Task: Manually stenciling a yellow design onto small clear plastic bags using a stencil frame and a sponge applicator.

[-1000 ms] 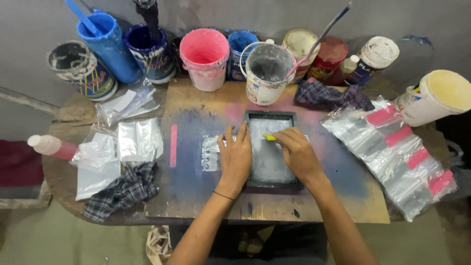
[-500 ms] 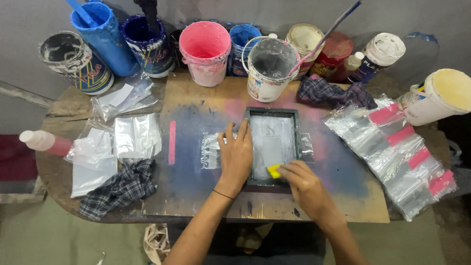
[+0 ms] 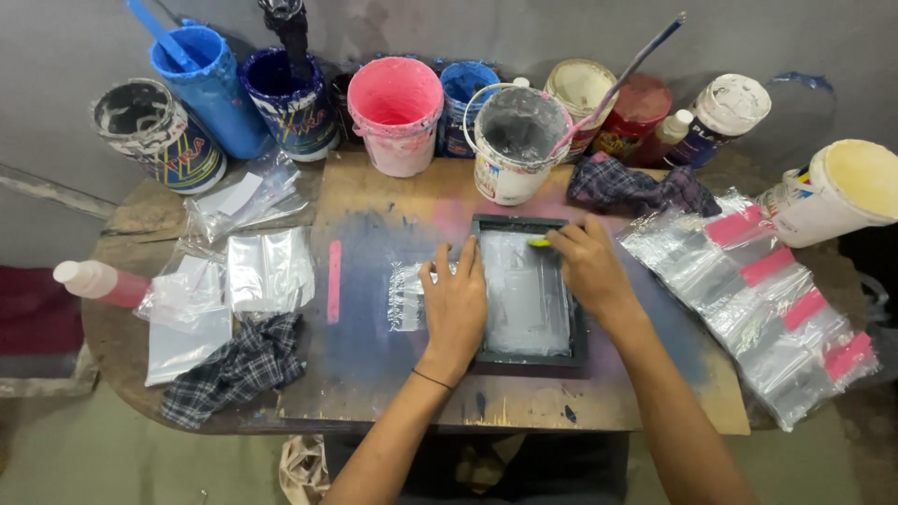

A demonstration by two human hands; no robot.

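A small dark-framed printing screen [image 3: 526,292] lies flat on the stained wooden board [image 3: 374,365], over a clear plastic bag [image 3: 404,295] that sticks out at its left side. My left hand [image 3: 456,304] presses flat on the frame's left edge, fingers spread. My right hand [image 3: 585,265] is at the frame's far right corner, closed on a small yellow squeegee [image 3: 539,242] that touches the grey mesh.
Paint buckets line the back: blue [image 3: 200,86], pink [image 3: 397,112], white with a stick [image 3: 514,142], cream [image 3: 842,192]. Pink-topped plastic bags [image 3: 767,299] are stacked at the right, clear bags [image 3: 267,269] at the left with a checked rag [image 3: 238,367] and a pink bottle [image 3: 94,281].
My right hand drew the squeegee from the screen's far edge down to the near edge, then back up to the far right corner. My left hand stayed on the frame.
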